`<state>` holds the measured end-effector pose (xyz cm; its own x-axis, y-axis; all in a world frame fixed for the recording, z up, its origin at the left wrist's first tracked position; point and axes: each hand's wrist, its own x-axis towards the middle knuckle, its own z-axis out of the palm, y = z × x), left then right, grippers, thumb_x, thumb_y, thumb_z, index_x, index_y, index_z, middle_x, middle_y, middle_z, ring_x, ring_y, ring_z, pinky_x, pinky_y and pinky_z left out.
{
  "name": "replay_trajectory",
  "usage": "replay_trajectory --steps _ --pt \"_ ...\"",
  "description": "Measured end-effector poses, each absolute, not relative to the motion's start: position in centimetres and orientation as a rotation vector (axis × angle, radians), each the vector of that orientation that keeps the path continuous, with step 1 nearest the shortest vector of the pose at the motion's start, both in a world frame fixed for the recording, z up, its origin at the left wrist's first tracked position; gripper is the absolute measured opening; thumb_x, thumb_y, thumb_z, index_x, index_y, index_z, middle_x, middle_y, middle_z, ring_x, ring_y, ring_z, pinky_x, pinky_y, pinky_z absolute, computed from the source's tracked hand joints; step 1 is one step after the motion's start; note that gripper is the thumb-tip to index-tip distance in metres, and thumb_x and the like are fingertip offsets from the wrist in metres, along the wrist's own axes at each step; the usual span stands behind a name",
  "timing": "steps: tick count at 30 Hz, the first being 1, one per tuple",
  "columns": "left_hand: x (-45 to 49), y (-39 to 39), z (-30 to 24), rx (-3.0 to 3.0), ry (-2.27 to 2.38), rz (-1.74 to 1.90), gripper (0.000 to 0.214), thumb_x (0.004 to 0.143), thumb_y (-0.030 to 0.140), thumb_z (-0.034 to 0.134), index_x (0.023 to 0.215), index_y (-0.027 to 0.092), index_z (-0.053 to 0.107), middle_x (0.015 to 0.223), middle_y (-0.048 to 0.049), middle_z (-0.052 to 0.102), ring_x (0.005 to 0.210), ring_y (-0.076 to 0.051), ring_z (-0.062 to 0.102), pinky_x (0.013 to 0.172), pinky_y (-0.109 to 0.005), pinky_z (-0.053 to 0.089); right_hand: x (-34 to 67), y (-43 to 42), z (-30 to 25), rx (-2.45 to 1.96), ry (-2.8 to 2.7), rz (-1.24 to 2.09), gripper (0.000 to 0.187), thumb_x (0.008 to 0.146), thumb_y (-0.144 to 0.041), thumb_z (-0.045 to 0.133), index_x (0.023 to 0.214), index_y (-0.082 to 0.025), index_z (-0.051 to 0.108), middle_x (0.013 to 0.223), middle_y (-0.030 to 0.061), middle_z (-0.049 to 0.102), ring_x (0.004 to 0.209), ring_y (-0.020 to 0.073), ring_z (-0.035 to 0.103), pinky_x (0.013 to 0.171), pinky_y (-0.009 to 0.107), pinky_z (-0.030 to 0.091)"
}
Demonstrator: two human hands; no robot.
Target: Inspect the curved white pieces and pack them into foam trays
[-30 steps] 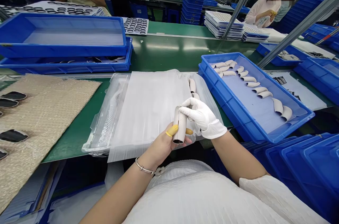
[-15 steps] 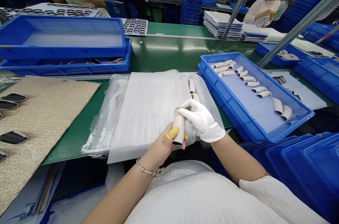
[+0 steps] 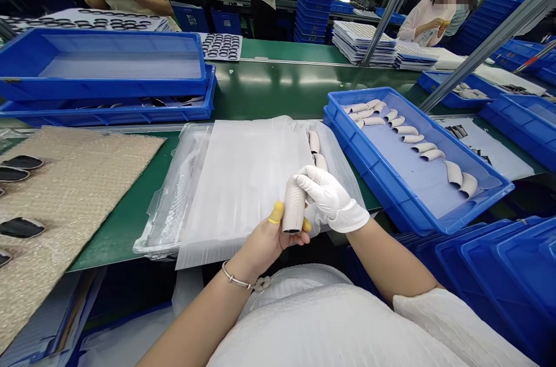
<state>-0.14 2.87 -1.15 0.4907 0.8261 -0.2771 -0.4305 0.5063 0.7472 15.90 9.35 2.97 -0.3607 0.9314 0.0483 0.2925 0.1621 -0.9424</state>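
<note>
Between my hands is a short cream tube-like piece (image 3: pixel 294 208), slightly curved, with a dark opening at its lower end. My left hand (image 3: pixel 267 242), bare apart from yellow covers on two fingertips, is closed around the lower part from beneath. A white glove covers my right hand (image 3: pixel 332 199), whose thumb and fingers pinch the top of the piece. Under and beyond them, a white sheet (image 3: pixel 247 176) lies over a clear plastic tray (image 3: pixel 174 193). Similar cream pieces (image 3: pixel 314 141) show at the sheet's right edge.
At right, a blue bin (image 3: pixel 391 205) holds several cream curved pieces. Bubble wrap (image 3: pixel 82 199) with dark oval pieces lies at left. Stacked blue bins (image 3: pixel 104 86) stand behind it. A slanted metal post (image 3: pixel 469 74) crosses the right side. Co-workers stand across the green table (image 3: pixel 269 83).
My left thumb has lifted to the piece's side edge, and the piece has turned slightly to show more of its face. A co-worker's arms have come into view at the back.
</note>
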Motion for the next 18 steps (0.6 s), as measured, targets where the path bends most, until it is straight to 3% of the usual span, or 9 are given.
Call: replay_trajectory --steps 4,7,12,18 --pt "-0.1 2.7 -1.5 0.321 0.471 0.797 0.055 0.088 0.065 0.058 0.107 0.014 0.071 0.099 -0.0095 0.077 0.086 -0.018 0.073 0.08 -0.027 0.059 15.4 9.0 1.8 -0.93 -1.378 1.523 0.035 0.094 -0.054 0.056 0.084 -0.021 0.053 0.061 -0.0052 0.046 0.054 0.0101 0.044 0.055 0.024 0.038" --pt "0.0 2.4 -1.8 0.2 0.396 0.803 0.046 0.09 0.058 0.061 0.105 0.015 0.072 0.1 -0.0079 0.078 0.085 -0.015 0.074 0.074 -0.021 0.06 14.8 8.7 0.6 -0.885 -1.23 1.554 0.038 0.088 -0.058 0.063 0.084 -0.021 0.054 0.064 -0.0047 0.047 0.055 0.01 0.043 0.055 0.024 0.039" --pt "0.2 2.2 -1.9 0.146 0.371 0.854 0.051 0.074 0.057 0.079 0.102 0.015 0.072 0.087 -0.0046 0.077 0.07 -0.011 0.071 0.062 -0.015 0.058 14.3 8.7 -0.6 -0.887 -1.143 1.509 0.038 0.085 -0.058 0.067 0.081 -0.021 0.057 0.066 -0.0032 0.05 0.057 0.011 0.045 0.058 0.025 0.043" --pt "0.5 2.4 -1.2 0.177 0.479 0.935 0.055 0.066 0.057 0.083 0.094 0.011 0.073 0.081 -0.0051 0.072 0.067 -0.011 0.066 0.07 -0.02 0.059 14.6 9.2 0.3 -0.919 -1.266 1.501 0.03 0.087 -0.05 0.065 0.093 -0.021 0.063 0.089 0.0024 0.064 0.078 0.0143 0.058 0.074 0.029 0.05"
